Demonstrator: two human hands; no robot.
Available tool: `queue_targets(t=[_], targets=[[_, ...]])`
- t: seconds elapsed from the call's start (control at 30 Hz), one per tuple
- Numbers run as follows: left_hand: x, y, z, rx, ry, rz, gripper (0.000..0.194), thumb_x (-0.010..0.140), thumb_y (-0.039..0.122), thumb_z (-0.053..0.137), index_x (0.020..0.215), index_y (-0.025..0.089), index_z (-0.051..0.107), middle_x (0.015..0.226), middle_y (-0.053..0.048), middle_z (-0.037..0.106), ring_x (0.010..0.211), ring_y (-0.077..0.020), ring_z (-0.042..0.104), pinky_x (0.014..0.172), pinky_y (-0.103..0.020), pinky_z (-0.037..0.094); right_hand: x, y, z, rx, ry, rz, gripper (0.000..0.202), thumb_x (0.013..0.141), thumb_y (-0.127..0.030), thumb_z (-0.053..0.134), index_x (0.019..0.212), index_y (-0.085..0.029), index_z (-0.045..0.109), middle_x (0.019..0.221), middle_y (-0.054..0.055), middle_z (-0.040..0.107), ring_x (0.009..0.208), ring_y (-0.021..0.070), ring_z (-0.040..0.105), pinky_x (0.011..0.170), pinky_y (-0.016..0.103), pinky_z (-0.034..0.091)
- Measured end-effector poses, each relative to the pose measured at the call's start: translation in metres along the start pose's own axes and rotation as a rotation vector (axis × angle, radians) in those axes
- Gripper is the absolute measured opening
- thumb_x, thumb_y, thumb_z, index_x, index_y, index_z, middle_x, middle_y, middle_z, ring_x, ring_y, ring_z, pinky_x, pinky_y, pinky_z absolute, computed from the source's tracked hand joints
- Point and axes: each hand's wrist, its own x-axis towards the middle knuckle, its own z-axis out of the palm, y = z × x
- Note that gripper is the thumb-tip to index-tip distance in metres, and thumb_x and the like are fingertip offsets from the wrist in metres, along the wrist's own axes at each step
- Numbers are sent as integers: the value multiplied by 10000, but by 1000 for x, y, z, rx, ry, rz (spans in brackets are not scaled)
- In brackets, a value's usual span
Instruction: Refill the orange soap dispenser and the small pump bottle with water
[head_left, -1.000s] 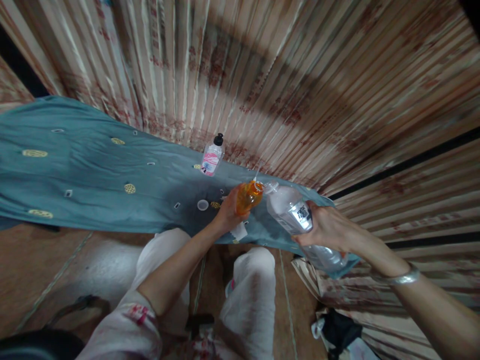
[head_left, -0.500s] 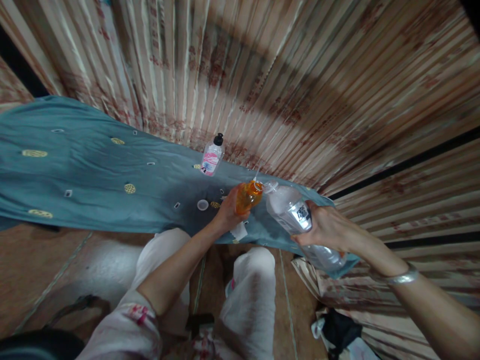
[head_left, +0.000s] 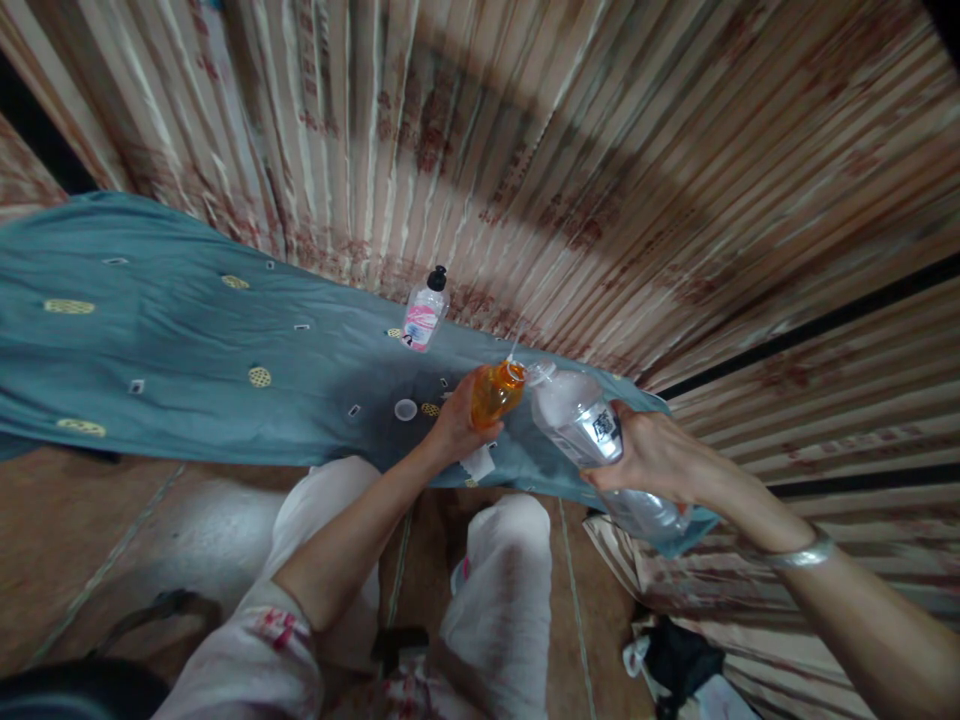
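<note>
The left hand (head_left: pixel 456 425) is closed around the orange bottle (head_left: pixel 493 400), near the middle of the frame. The bottle leans, with its open mouth toward the upper right. The right hand (head_left: pixel 656 455) is clamped around the middle of the clear bottle (head_left: pixel 566 405), right of centre, with the thumb and fingers on either side of the label. The clear bottle is tilted across the picture, its neck toward the upper left and its base toward the lower right. The two mouths are right beside each other; whether they touch is too small to tell. A thin white strip (head_left: pixel 514 342) shows just above the orange bottle's mouth.

The pump bottle (head_left: pixel 423 322), with a black top and a pink label, is above and left of the left hand, on the blue-green cloth (head_left: pixel 187 350). A round white cap (head_left: pixel 406 410) lies on the cloth left of the left hand, and a white paper (head_left: pixel 478 462) lies just below that hand. The striped curtain (head_left: pixel 480 150) fills the top and right of the frame. A silver bracelet (head_left: pixel 806 553) is on the right wrist. At the lower right, a black bundle (head_left: pixel 681 660) lies beside the curtain's lower edge.
</note>
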Motion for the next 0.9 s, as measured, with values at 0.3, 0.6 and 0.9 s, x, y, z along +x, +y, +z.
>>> queue_targets(t=[0.3,0.6,0.9], targets=[[1,-4,6,-12,42,2,937,750,154,835,1606,200,456,1562,-177,689,1399,-370,725,1265,-602,579,-1,-1,-1,-6,11,-14,383,759,-476,873,983,-261,649,529,-56,585,541,269,701,493,319,406],[-1,2,-2,-20,19,-1,942,781,211,842,1640,211,455,1598,-184,663,1467,-394,685,1288,-628,555,5,6,12,14,31,-13,481,735,-546,819,1052,-214,675,619,-29,639,617,283,728,545,334,448],[1,3,-7,-13,-8,5,999,785,276,924,1660,201,447,1614,-193,655,1497,-385,670,1304,-594,536,7,9,36,127,141,-26,490,721,-526,844,1067,-223,676,755,34,772,740,311,785,607,334,502]])
